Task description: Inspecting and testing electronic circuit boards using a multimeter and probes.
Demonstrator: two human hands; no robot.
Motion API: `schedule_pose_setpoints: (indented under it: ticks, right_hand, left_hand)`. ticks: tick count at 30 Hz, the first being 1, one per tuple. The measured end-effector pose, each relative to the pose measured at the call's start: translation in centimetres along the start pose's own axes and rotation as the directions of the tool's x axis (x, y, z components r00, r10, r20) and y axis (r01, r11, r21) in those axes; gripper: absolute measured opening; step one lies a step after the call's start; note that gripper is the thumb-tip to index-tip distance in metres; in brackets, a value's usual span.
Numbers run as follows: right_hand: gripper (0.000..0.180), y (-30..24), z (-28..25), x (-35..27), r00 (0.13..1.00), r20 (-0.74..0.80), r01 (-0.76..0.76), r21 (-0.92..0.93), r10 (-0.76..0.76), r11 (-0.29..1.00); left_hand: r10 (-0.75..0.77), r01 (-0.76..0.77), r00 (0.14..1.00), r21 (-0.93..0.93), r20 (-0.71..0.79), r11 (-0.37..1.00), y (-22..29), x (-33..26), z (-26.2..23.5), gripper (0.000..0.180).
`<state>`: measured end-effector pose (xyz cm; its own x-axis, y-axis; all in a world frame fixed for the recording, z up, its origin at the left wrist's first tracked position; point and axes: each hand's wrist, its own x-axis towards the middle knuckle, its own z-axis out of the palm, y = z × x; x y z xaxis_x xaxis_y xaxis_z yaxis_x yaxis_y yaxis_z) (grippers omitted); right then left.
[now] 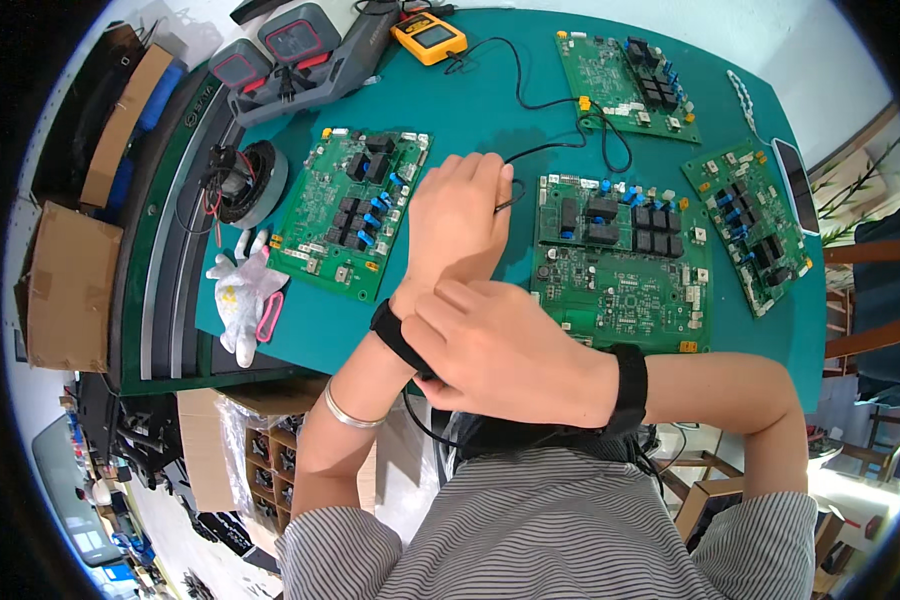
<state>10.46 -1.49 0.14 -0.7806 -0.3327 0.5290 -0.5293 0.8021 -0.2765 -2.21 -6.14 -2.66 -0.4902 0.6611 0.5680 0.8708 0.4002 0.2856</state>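
- Right hand (500, 350) fingers are curling around the black wrist strap (398, 338) on the left wrist, gripping it.
- Left hand (457, 215) is pinching a thin black wire (530, 150) mid-worktop (490, 80), between two circuit boards (355, 210).
- Strap is looking soft and light; best gripped at its band.

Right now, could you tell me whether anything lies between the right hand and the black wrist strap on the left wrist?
Nothing visible does: the right hand already rests on the black wrist strap at the left wrist.

Bright, even light; soft shadows; fisheye edges bend, perhaps slightly blurred.
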Motion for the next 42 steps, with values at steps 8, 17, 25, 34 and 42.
schedule_pose_setpoints:
  ticks: [8,17,25,34,42]
  right_hand:
    - [0.030,-0.3,-0.2,-0.8,0.999,0.019,0.029,-0.009,-0.029,1.000]
    - [0.032,-0.3,-0.4,-1.6,0.998,0.052,-0.023,0.070,0.019,0.997]
    - [0.036,-0.5,-0.4,-1.6,0.997,0.061,-0.051,0.021,0.049,0.998]
    - [0.035,-0.7,-0.2,-1.0,0.996,0.081,-0.029,0.000,0.029,1.000]
    - [0.028,-1.3,1.1,-0.5,0.999,0.003,0.045,0.245,-0.047,0.968]
  left_hand:
    - [-0.027,0.049,0.995,-0.239,0.094,0.970,0.3,-0.9,-0.9,0.029]
    - [0.052,-0.039,0.998,-0.251,0.042,0.967,0.3,-1.4,-1.4,0.017]
    - [0.112,-0.102,0.993,-0.182,0.047,0.978,0.2,-2.2,-2.1,0.012]
    - [0.092,-0.091,0.996,-0.101,0.011,0.991,0.1,-2.5,-2.2,0.012]
    - [0.127,-0.127,0.991,0.006,0.041,0.992,0.9,-1.8,-1.7,0.006]
